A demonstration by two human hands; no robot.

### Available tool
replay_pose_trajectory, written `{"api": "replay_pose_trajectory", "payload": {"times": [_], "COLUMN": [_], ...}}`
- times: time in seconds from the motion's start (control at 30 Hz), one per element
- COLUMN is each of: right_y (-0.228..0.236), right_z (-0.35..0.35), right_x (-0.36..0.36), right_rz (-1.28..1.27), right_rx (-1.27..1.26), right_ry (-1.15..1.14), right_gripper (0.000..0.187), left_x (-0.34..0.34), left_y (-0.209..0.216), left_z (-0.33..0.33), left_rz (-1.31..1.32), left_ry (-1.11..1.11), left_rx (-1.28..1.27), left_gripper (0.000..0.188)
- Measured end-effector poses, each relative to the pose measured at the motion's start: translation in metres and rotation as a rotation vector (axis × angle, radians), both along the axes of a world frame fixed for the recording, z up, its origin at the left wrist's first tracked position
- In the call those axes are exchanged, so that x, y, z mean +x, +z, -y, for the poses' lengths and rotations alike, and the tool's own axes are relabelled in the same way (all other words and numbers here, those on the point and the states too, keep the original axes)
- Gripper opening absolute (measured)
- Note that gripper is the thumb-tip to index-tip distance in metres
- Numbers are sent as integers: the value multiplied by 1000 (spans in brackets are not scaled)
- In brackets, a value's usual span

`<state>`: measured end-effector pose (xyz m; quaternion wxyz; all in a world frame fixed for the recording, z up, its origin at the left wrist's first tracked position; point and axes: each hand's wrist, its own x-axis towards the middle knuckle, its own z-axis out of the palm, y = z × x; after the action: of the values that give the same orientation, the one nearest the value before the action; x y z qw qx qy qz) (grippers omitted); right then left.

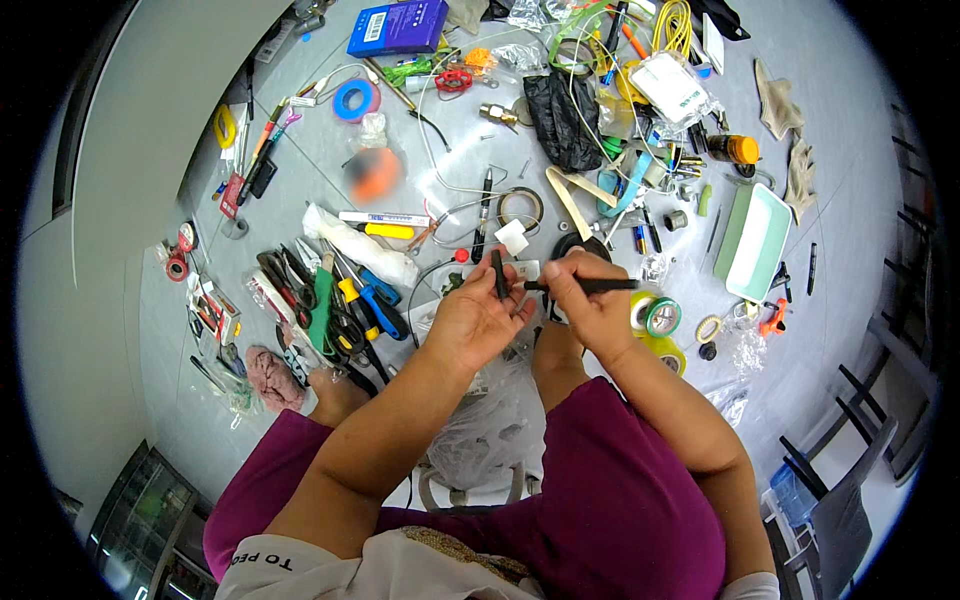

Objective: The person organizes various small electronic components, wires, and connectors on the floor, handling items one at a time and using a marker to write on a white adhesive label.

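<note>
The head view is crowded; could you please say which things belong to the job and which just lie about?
In hand: short black piece, left hand; black pen-shaped item, right hand.
Lying about: purple box, black bag, green tray, gloves.

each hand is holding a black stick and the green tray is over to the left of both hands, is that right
The side is wrong: in the head view, the green tray is to the right of both the left hand and the right hand. Each does hold a black stick.
</note>
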<state>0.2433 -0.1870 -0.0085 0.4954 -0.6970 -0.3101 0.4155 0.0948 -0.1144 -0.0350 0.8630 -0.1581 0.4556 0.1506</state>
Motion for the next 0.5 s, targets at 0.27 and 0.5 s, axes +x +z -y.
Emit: {"api": "replay_pose_trajectory", "payload": {"times": [0.27,0.5], "right_y": [4,1], "right_z": [1,5], "right_x": [-4,-3], "right_rz": [297,195], "right_rx": [287,134], "right_ry": [148,-78], "right_gripper": [5,14], "left_x": [8,13], "left_y": [6,16], "left_z": [4,6], "left_rz": [-62,-92], "left_ry": [131,86], "left_rx": [-97,-90], "left_gripper": [25,28]}}
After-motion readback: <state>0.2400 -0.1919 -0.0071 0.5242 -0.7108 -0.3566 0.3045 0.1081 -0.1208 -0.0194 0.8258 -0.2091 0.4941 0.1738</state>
